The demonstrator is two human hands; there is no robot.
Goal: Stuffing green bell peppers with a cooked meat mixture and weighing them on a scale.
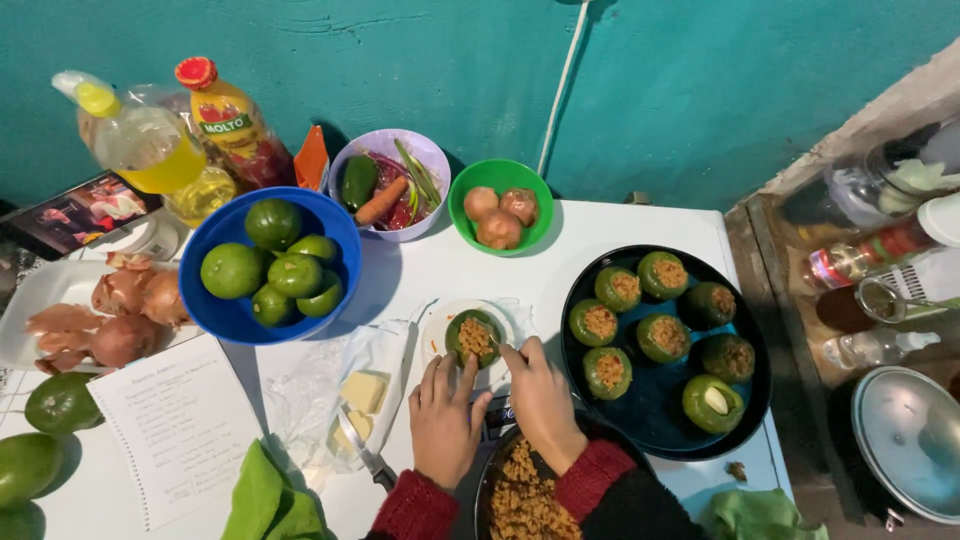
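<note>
Two hands point(490, 400) (both) steady one stuffed pepper point(474, 336).

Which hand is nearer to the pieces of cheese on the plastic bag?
Left. The left hand lies just right of the cheese pieces; the right hand is farther right, beyond it.

Bare white table point(430, 270) lies open at twelve o'clock from the hands, up to the green bowl point(500, 205). At three o'clock the black pan point(590, 290) blocks; at nine, plastic with cheese point(362, 392) and a knife point(365, 455); the blue bowl point(215, 315) at ten.
</note>
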